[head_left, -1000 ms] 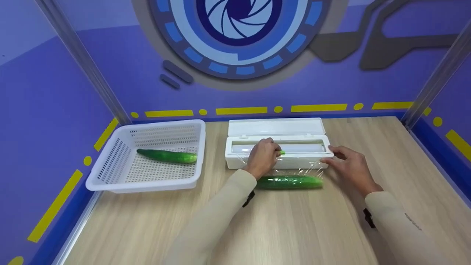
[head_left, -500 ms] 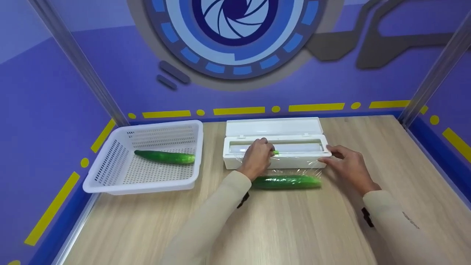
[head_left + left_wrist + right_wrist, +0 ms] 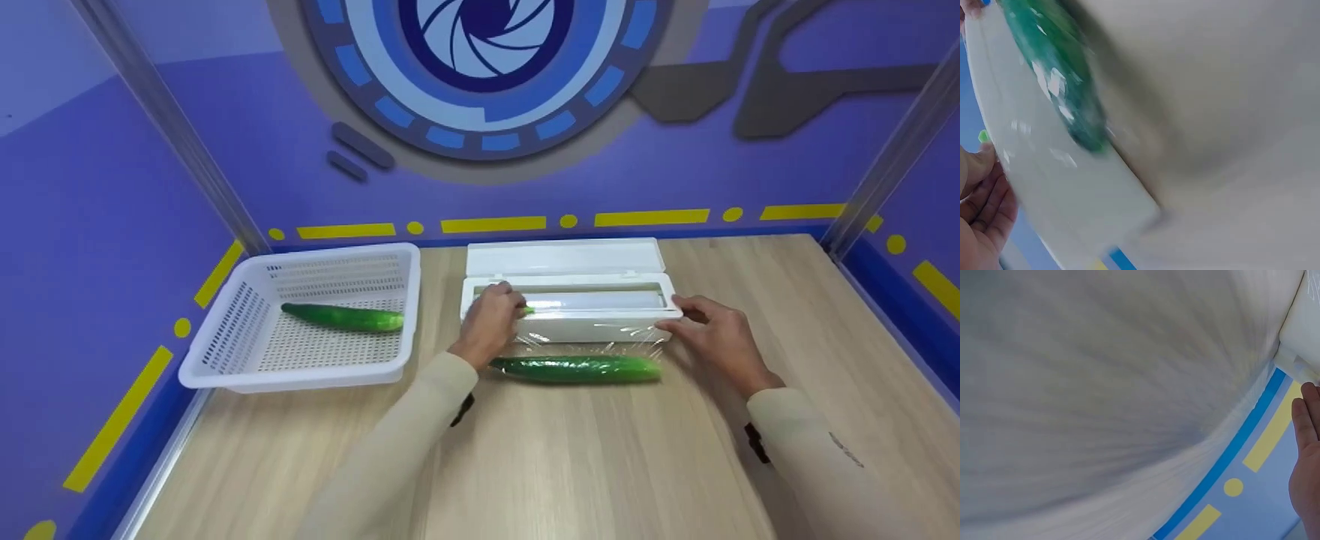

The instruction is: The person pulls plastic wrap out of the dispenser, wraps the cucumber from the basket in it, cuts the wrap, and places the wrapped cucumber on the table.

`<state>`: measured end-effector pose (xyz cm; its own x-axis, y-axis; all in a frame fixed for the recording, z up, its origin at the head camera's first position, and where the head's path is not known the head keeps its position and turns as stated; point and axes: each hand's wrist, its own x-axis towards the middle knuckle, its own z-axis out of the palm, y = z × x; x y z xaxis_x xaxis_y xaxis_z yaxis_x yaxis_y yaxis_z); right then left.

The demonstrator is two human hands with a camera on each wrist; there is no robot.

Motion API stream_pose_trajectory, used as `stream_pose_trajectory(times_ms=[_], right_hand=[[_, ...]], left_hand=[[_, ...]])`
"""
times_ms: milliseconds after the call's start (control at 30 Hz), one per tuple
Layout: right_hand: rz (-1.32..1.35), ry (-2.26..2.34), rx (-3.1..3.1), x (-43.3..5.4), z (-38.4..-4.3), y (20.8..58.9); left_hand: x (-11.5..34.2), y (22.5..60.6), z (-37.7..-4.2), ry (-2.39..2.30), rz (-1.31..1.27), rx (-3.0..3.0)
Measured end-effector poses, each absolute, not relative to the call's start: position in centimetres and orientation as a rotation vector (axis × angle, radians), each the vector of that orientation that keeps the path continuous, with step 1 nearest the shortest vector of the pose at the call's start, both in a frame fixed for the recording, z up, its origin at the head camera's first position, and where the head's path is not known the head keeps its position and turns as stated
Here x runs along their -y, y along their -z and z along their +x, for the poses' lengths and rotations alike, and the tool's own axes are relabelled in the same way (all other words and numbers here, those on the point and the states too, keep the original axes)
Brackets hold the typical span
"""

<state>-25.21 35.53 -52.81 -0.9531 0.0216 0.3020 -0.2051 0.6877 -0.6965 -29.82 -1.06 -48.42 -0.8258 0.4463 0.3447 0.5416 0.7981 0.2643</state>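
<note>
A white cling film box [image 3: 600, 328] stands on the table with its lid tipped back and a roll of film [image 3: 592, 301] inside. At its front edge, toward the left end, my left hand [image 3: 489, 321] pinches a small green slide cutter [image 3: 529, 310]; the cutter also peeks past the thumb in the left wrist view [image 3: 983, 136]. My right hand [image 3: 716, 341] grips the box's right end between thumb and fingers. Clear film runs from the box down over a cucumber [image 3: 581, 369] lying just in front. That cucumber's left tip is close to my left wrist.
To the left stands a white perforated basket [image 3: 300, 379] with a second cucumber [image 3: 345, 318] inside. Behind the box rises a blue-purple printed wall [image 3: 510, 199]. Wooden tabletop [image 3: 600, 457] stretches in front of the wrapped cucumber.
My left hand has slid left along the box's front edge with the cutter, uncovering more of the cucumber and film. My right hand keeps its grip on the box's right end.
</note>
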Motion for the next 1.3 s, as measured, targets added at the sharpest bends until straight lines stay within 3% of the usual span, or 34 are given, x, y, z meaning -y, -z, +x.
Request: stream_pose_trajectory(times_ms=[633, 1300], right_hand=[[0.147, -1.075, 2.646, -35.9, -25.1, 52.4], [0.196, -1.057, 2.626, -35.7, -25.2, 52.7]], left_hand=[[6.9, 48.6, -29.7, 0.576, -0.750, 2.665], [8.3, 49.3, -29.6, 0.626, -0.770, 2.554]])
